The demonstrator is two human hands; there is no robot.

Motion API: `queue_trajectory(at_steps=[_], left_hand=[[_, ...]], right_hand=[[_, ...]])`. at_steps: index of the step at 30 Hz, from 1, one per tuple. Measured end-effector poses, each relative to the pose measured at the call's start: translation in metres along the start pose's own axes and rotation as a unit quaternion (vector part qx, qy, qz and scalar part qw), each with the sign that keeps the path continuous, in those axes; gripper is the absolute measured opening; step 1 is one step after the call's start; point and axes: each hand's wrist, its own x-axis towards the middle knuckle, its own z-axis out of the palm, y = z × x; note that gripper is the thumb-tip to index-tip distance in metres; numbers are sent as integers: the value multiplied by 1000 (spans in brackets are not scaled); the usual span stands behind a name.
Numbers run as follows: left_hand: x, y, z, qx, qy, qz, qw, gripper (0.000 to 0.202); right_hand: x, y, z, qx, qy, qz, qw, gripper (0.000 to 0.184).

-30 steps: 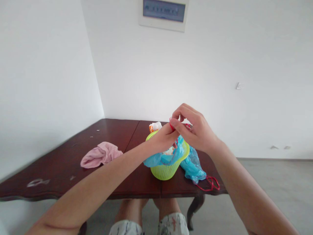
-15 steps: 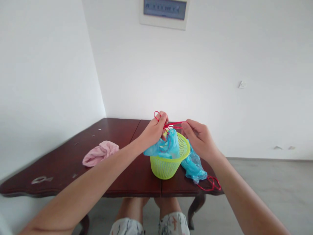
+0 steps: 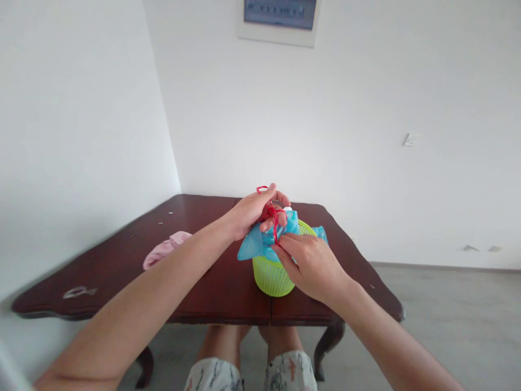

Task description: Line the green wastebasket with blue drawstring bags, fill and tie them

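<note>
A lime-green mesh basket [image 3: 273,279] stands on the table with a light-blue plastic bag [image 3: 251,243] bunched over its rim. Red drawstring [image 3: 275,227] runs from the bag's top between both hands. My left hand [image 3: 260,209] is above the basket, fingers curled around the gathered red drawstring, part of it looping out above the thumb. Lower and to the right, my right hand [image 3: 311,260] pinches the drawstring's end in front of the basket. Behind that hand, another blue plastic bag [image 3: 321,233] shows only in part.
The dark wooden table [image 3: 228,298] has a wavy edge and curved legs. A pink cloth [image 3: 165,251] lies left of the basket, partly behind my left forearm. A white wall [image 3: 285,119] rises behind the table, with an electrical panel [image 3: 279,16] on it.
My right hand has moved down and left, bringing the drawstring from stretched rightward to hanging below my left hand. My left hand's fingers have loosened somewhat. The second bag is now mostly hidden.
</note>
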Motion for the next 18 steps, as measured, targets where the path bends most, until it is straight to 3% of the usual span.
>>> queue_trajectory(at_steps=[2,4,6,7,9,11,14,18], left_hand=[[-8,5,3,45,-17,44,998,64],[-21,14,8,165,0,116,979,62],[-33,23,14,325,11,196,925,56],[-39,27,17,399,12,235,886,51],[-45,31,20,503,10,303,810,38],[-46,28,20,542,21,351,763,28],[-40,17,15,532,6,396,749,38],[-33,6,11,482,-26,429,764,42]], right_hand=[[-3,-3,-3,-43,40,-31,998,38],[-6,-3,-10,-14,136,-36,990,33],[-5,0,-16,82,213,8,974,31],[-3,3,-17,144,218,41,964,34],[4,13,-13,268,184,105,940,41],[12,23,-2,369,142,148,906,51],[20,35,16,459,121,192,859,59],[21,39,28,503,117,231,824,55]])
